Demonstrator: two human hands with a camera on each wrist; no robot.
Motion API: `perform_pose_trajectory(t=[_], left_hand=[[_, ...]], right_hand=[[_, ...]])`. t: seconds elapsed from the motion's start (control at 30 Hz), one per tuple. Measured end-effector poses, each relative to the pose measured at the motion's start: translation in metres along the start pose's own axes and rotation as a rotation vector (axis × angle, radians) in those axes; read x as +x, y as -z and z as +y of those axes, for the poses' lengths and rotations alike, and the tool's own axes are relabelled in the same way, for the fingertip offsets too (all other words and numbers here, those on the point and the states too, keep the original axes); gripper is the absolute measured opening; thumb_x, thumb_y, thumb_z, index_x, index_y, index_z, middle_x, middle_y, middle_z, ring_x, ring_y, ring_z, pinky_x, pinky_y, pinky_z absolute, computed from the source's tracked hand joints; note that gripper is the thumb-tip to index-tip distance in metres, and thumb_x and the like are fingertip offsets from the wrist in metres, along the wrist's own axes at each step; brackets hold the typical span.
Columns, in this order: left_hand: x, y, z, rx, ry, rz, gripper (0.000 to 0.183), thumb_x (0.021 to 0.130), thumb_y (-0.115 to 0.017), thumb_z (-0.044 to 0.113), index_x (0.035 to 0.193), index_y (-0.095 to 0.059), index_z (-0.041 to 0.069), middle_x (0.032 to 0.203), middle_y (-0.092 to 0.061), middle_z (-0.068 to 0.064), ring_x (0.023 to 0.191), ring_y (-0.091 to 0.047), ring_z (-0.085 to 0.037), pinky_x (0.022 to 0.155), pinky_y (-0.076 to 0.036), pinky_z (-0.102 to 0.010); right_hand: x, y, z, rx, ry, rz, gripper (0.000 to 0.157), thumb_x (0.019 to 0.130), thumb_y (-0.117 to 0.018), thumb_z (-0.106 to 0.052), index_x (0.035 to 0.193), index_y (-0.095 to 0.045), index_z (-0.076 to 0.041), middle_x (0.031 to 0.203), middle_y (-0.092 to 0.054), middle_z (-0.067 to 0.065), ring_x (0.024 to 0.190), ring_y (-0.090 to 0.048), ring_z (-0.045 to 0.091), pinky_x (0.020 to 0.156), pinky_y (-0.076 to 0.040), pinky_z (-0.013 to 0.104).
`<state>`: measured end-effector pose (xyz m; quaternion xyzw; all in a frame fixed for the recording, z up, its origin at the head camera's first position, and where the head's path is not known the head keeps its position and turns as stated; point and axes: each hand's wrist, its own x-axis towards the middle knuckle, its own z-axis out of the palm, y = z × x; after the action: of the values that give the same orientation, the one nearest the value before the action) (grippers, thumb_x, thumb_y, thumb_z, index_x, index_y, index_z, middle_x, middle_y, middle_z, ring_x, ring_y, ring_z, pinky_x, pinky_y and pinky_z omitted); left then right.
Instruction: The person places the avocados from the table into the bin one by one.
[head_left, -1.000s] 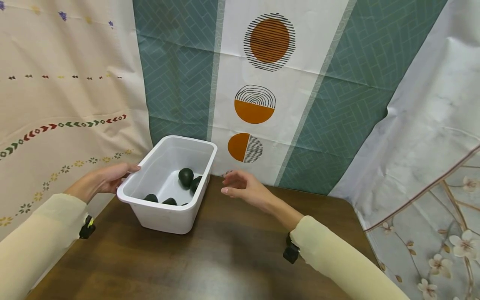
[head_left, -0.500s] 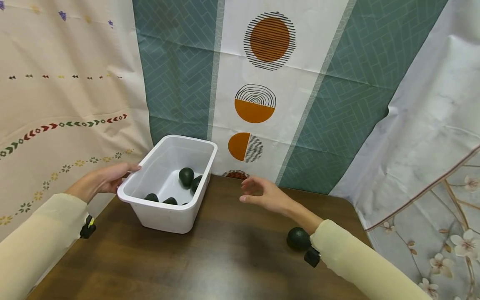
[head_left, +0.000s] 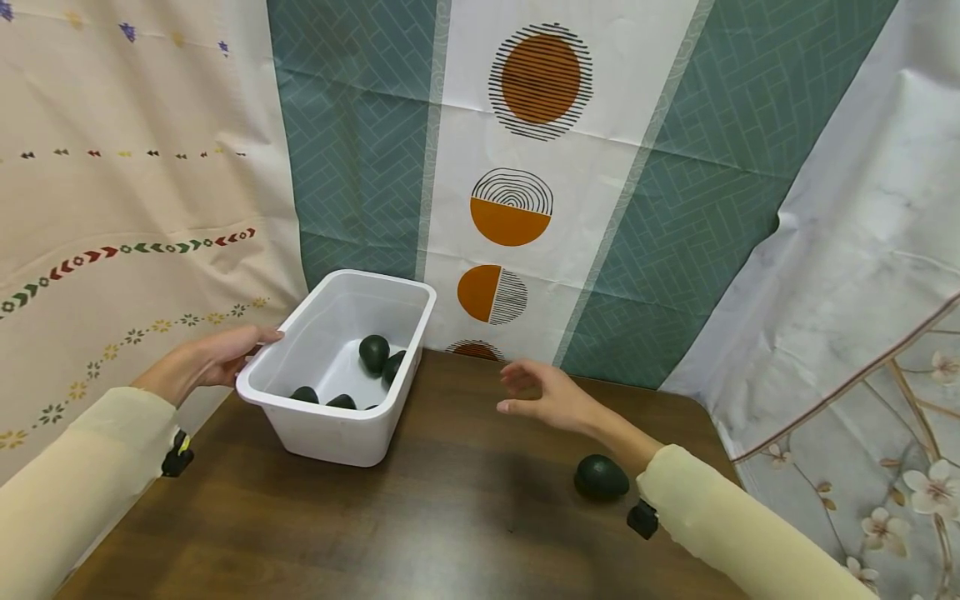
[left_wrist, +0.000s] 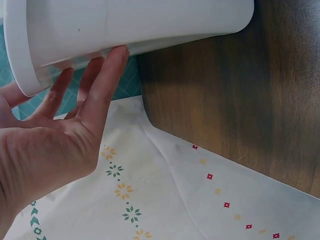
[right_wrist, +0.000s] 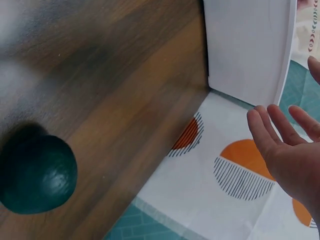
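Observation:
A white plastic tub (head_left: 337,429) stands on the table with several dark green avocados (head_left: 372,354) inside. My left hand (head_left: 221,357) grips its left rim, thumb over the edge. In the left wrist view the fingers (left_wrist: 102,95) of that hand reach along the outer wall. My right hand (head_left: 551,398) hovers over the table to the right of the tub, holding nothing, its fingers loosely bent. One more avocado (head_left: 600,477) lies on the table below the right wrist; the right wrist view shows it (right_wrist: 39,174) large at lower left.
The brown wooden table (head_left: 450,517) runs back to a patterned cloth (head_left: 637,250) hung behind it. A cream cloth (head_left: 150,192) hangs on the left, close by the tub, and a white floral cloth (head_left: 847,417) on the right.
My right hand has drawn away from the tub, rightward and slightly toward me. The avocado on the table, hidden behind that arm at first, now shows fully. The left hand and tub stay put.

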<state>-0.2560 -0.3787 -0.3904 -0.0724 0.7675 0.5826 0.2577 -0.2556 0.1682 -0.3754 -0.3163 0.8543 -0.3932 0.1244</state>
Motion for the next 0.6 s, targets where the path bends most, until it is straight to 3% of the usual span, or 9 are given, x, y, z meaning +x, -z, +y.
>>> perform_pose_trajectory(t=[0.6], left_hand=[[0.002, 0.001, -0.002, 0.0, 0.002, -0.011, 0.064, 0.114, -0.035, 0.04, 0.156, -0.021, -0.007, 0.139, -0.052, -0.025, 0.117, -0.063, -0.034, 0.091, -0.057, -0.053]], right_hand=[[-0.024, 0.009, 0.025, -0.133, -0.005, -0.022, 0.061, 0.095, -0.083, -0.034, 0.143, -0.058, -0.007, 0.139, -0.064, 0.013, 0.131, -0.061, 0.038, 0.104, -0.054, 0.048]])
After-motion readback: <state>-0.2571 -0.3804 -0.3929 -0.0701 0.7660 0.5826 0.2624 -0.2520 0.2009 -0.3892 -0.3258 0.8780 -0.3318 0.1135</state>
